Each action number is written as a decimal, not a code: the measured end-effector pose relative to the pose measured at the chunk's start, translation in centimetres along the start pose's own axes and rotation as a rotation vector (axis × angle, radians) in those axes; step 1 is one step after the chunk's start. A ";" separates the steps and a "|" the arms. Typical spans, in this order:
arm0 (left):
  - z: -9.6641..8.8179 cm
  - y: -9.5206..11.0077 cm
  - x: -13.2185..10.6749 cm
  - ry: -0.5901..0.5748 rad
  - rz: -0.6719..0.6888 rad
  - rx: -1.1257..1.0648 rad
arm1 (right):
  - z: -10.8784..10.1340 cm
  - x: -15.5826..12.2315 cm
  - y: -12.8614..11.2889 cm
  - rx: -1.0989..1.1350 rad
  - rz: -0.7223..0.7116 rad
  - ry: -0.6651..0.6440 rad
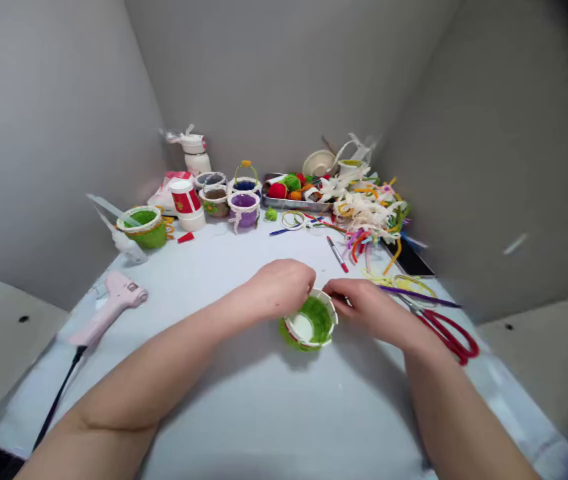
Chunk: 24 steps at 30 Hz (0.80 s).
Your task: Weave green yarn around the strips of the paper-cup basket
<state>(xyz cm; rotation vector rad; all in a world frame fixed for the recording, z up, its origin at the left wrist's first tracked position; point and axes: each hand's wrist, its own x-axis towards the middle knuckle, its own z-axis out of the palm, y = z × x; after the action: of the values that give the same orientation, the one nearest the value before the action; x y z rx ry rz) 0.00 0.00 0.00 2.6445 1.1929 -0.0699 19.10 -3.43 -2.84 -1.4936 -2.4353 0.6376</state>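
A small green yarn-wrapped cup (321, 320) with a notched white rim is tilted toward me over the table, its white bottom showing inside. My left hand (287, 287) is closed at the rim's upper left, its fingertips mostly hidden behind the knuckles. At the upper right of the rim, my right hand (357, 301) has its fingers curled together in a pinch; what lies between them is too small to make out. Red-handled scissors (451, 333) lie beside my right wrist.
A pink glue gun (111, 303) with a black cord lies at left. Behind it stand a glue bottle (129, 247) and a green basket (148, 233). Farther back are a purple cup (244, 210), a tray (299, 203) of yarn balls and a tangled craft pile (369, 207). A marker (337, 255) lies nearer.
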 end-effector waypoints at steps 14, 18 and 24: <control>1.7 -0.4 1.3 0.152 0.133 -0.320 | 0.2 -0.1 0.8 0.087 0.029 -0.017; 1.8 -0.4 1.3 0.166 0.127 -0.333 | -0.9 -0.8 1.0 0.196 0.065 -0.039; 1.8 -0.3 1.4 0.156 0.115 -0.321 | -1.2 -1.2 0.2 0.392 0.124 0.000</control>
<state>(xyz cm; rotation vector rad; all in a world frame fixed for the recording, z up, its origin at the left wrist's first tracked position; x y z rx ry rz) 0.80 0.73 -2.04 2.4604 0.9968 0.3265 20.34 -4.11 -1.79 -1.4803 -2.0698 1.0670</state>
